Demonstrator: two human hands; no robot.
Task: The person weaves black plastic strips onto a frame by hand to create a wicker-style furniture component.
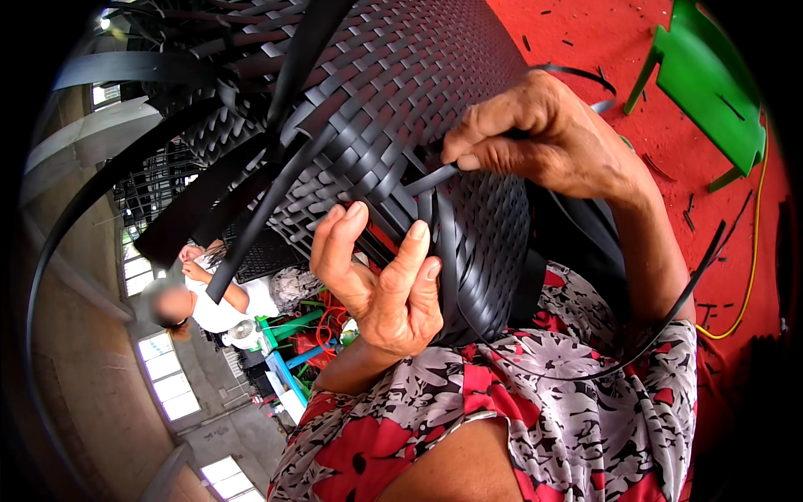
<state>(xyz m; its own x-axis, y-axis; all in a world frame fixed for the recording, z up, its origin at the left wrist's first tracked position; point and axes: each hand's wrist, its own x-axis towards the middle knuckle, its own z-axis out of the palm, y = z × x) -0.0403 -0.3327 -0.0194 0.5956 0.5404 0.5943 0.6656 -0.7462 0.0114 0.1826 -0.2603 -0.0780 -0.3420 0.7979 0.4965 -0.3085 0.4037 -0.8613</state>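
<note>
A dark grey woven piece, plaited from flat plastic strips, fills the space in front of me and bends round a corner. With thumb and index finger closed, my right hand pinches a flat plastic strip that runs into the weave at this corner. Just below, my left hand has its fingers stretched apart, the tips against or close to the weave's edge. No strip shows gripped in it. Several long loose strips fan out from the left part of the weave.
A green plastic chair stands on the red floor at the upper right, among strip scraps. A yellow cable runs along the right. Another person sits at the left near a white fan. One long strip loops across my lap.
</note>
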